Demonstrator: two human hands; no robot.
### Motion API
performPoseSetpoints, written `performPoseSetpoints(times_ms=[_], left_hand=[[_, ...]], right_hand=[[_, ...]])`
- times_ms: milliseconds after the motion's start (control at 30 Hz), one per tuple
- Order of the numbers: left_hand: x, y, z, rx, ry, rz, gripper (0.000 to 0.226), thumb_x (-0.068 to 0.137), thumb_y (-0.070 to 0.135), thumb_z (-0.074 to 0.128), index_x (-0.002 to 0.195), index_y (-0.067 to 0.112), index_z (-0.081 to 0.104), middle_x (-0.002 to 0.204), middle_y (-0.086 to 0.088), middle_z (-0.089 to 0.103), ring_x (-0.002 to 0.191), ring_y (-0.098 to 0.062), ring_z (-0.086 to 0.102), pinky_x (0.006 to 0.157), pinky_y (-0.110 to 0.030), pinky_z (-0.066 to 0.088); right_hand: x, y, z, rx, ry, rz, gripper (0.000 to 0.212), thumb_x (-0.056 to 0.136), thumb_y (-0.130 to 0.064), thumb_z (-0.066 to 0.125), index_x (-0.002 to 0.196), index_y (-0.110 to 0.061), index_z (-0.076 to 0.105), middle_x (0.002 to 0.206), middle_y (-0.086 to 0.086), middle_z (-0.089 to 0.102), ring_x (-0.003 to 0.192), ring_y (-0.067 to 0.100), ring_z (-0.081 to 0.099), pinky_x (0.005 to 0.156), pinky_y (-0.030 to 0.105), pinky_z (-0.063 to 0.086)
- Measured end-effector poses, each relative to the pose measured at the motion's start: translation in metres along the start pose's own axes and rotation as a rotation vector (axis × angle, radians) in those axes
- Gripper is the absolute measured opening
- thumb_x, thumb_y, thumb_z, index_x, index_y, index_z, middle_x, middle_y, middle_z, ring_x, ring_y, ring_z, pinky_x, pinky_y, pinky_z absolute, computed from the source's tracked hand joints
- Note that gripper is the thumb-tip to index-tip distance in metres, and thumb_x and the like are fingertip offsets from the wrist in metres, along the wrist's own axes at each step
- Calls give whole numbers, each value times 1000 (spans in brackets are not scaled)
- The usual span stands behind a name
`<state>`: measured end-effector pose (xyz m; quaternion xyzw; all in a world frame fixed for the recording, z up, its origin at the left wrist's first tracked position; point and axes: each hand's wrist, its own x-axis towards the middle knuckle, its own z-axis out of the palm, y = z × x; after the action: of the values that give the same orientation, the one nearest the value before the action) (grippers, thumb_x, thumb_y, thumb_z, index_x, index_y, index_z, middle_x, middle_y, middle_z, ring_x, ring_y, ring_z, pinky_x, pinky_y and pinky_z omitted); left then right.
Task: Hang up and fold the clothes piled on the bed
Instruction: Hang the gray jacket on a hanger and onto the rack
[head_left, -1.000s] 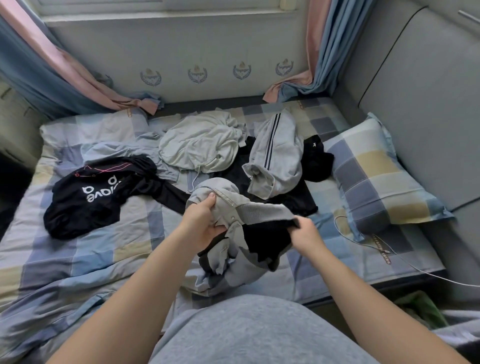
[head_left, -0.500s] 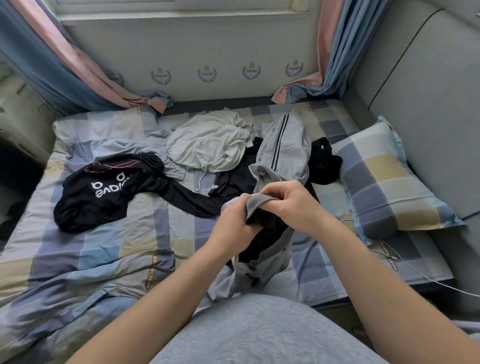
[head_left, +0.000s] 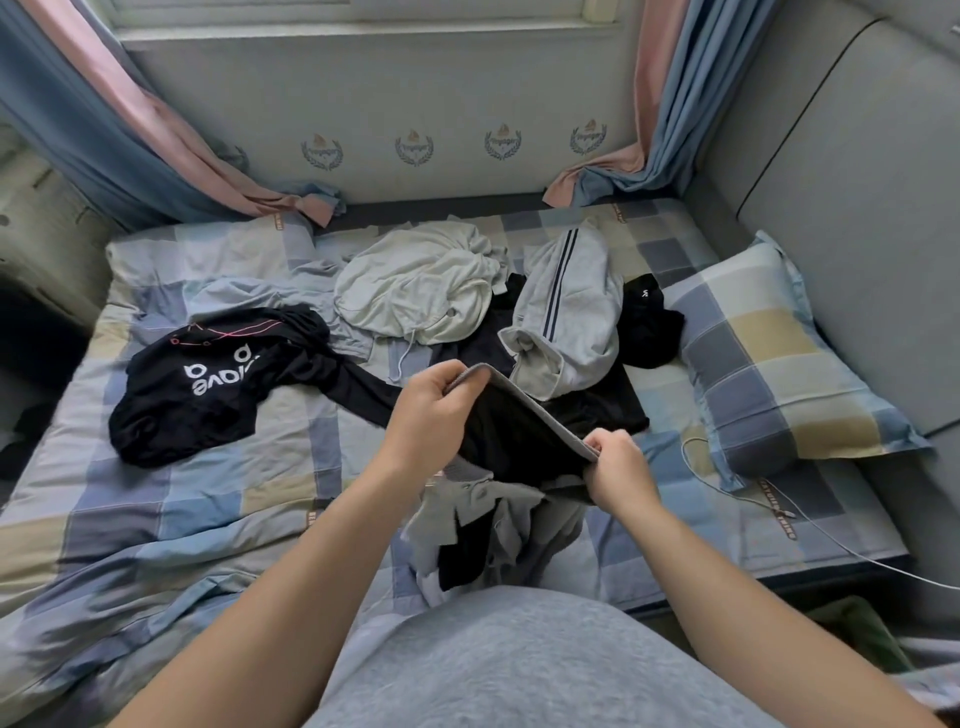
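1. Grey-and-black garment (head_left: 519, 436) is stretched between both hands above the near part of the bed (head_left: 156, 519). Its grey band runs taut from hand to hand, and its loose lower part dangles in a crumple toward 6 o'clock.
2. The left hand (head_left: 431, 415) is clenched round the far end of the band, at about 10 o'clock of the garment. The right hand (head_left: 618, 467) pinches the near end at about 4 o'clock.
3. The rest of the pile lies unfolded on the bed toward 12 o'clock: a cream hoodie (head_left: 415, 280), grey striped trousers (head_left: 566, 312) and a small black piece (head_left: 649, 322). A black lettered top (head_left: 208, 384) sprawls at 9 o'clock, and a checked pillow (head_left: 779, 364) sits at 3 o'clock.
4. The hanging part looks twisted, with grey and black layers mixed. Folding it as it hangs would likely trap that tangle and leave a lumpy, lopsided fold.
5. Only the band is held, so a shake to straighten the cloth could pull it out of the right hand's light pinch.
6. Laying it down toward 12 o'clock risks covering or dragging the clothes there.
7. A white cable (head_left: 779, 512) trails at 4 o'clock, near the right hand, and a sweep that way could snag it.
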<state>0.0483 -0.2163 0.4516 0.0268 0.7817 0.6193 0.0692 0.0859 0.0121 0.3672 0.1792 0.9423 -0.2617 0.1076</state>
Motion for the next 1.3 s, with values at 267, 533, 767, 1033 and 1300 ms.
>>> performPoseSetpoints(times_ms=[267,533,767,1033,1300], left_hand=[[5,-5,-32,-211,272,-160,41,90,39,59,76,1,63,65,-7,55,63,-20,49,63,-38,38],[13,20,-51,-125,267,-55,31,98,39,53,85,14,68,75,-7,62,68,-25,55,61,-56,49],[14,32,-63,-147,139,-63,31,104,28,52,94,3,65,81,-10,60,76,-27,56,76,-51,50],[8,23,-64,-251,-176,-268,28,107,27,46,105,3,61,93,-15,60,86,-29,58,73,-39,52],[-9,4,-98,286,-720,9,24,81,32,81,82,21,59,53,12,53,49,-9,54,46,-21,41]], right_hand=[[15,-23,-62,632,-79,2,26,88,9,67,82,-16,64,82,5,64,75,19,64,64,31,54],[-14,-76,-153,1164,-296,-321,7,85,-21,70,92,-20,69,87,3,71,77,13,69,59,25,56],[-36,-89,-148,1071,-140,-132,28,101,-29,56,92,-21,82,102,7,78,93,22,75,65,25,58],[-90,-86,-119,1218,-129,196,38,103,-32,51,124,-5,68,118,15,72,109,29,70,93,42,56],[-176,-109,-83,1299,38,160,46,93,-33,62,115,7,66,111,27,69,102,39,67,86,41,56]])
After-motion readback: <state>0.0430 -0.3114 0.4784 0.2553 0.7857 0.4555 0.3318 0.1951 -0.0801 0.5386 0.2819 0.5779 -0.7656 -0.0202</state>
